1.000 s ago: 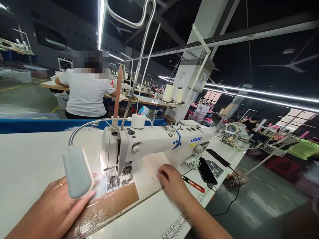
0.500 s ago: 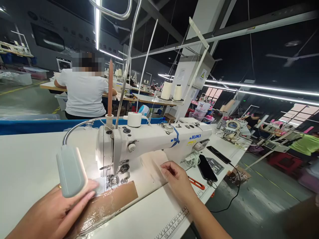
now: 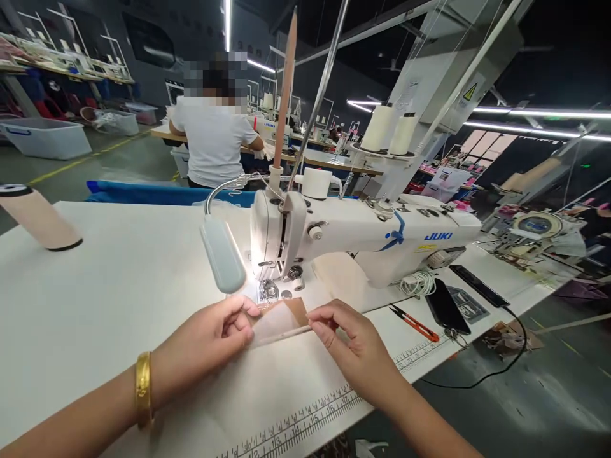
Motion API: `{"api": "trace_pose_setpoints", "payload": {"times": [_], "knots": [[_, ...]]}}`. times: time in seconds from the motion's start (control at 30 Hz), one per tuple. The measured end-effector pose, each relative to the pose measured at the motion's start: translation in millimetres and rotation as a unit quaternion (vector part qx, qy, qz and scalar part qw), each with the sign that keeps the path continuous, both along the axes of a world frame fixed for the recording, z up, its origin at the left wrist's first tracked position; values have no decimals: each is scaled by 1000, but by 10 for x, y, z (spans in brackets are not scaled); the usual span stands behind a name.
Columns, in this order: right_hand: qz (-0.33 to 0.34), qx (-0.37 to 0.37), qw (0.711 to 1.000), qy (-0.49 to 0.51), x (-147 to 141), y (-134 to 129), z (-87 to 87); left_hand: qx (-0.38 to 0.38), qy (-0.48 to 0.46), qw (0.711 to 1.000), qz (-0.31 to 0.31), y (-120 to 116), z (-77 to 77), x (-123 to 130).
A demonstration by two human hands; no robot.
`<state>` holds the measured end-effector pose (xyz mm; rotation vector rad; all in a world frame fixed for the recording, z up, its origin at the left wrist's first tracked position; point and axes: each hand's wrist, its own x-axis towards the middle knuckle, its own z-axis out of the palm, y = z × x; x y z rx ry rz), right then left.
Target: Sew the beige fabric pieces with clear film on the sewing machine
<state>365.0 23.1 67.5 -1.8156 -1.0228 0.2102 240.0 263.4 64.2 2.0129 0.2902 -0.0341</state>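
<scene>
Just in front of the white sewing machine (image 3: 344, 235), a thin, sheer whitish fabric piece (image 3: 275, 326) is stretched between my two hands. My left hand (image 3: 214, 334), with a gold bangle on its wrist, pinches the fabric's left side between thumb and fingers. At the right end, my right hand (image 3: 351, 340) pinches the fabric with thumb and forefinger. Beneath the fabric, a brown patch (image 3: 299, 308) shows on the machine bed. The presser foot area (image 3: 268, 291) is lit and lies just beyond the fabric, apart from my fingers.
Orange-handled thread snips (image 3: 417, 324), a black phone (image 3: 446, 305) and a coiled white cable (image 3: 417, 284) lie to the right. A grey lamp (image 3: 223, 254) hangs left of the needle. A pale thread cone (image 3: 41, 216) stands far left. A person (image 3: 212, 137) sits ahead.
The view has swung left. My left hand has come back from beside the needle, and my right hand has moved toward it. Both now hold the sheer fabric in front of the machine.
</scene>
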Motion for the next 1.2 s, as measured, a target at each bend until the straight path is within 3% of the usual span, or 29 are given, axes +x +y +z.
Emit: {"api": "trace_pose_setpoints", "payload": {"times": [0.2, 0.27, 0.37, 0.43, 0.53, 0.67, 0.8, 0.87, 0.93, 1.0, 1.07, 1.13, 1.2], "knots": [[81, -68, 985, -133, 42, 28, -69, 173, -72, 982, 1, 124, -44, -37], [99, -85, 980, -151, 43, 91, -72, 223, -87, 970, -40, 86, -5, -63], [111, -119, 973, -164, 69, 195, -68, 238, -56, 962, -117, 29, 47, -86], [105, -137, 971, -167, 96, 270, -73, 265, -47, 957, -109, 31, 46, -84], [95, -150, 968, -177, 130, 392, -101, 313, -40, 948, -46, 92, -5, -72], [100, -147, 969, -169, 139, 471, -126, 294, -41, 954, -53, 145, -51, -82], [34, -14, 981, -190, 106, 322, -79, 270, -146, 951, -48, 82, 112, -129], [28, 85, 958, -271, 74, 191, -44, 295, -231, 925, -63, 37, 259, -167], [75, 128, 923, -354, 23, 61, -26, 337, -277, 893, -113, 4, 384, -217], [155, 81, 908, -381, -49, -46, -39, 351, -253, 881, -192, -11, 442, -280], [228, 15, 903, -363, -134, -122, -81, 328, -192, 889, -254, -15, 431, -355], [269, -4, 912, -310, -202, -159, -128, 301, -140, 903, -272, -13, 401, -422], [252, -1, 947, -198, -224, -148, -156, 284, -118, 918, -248, -2, 406, -448]]}}
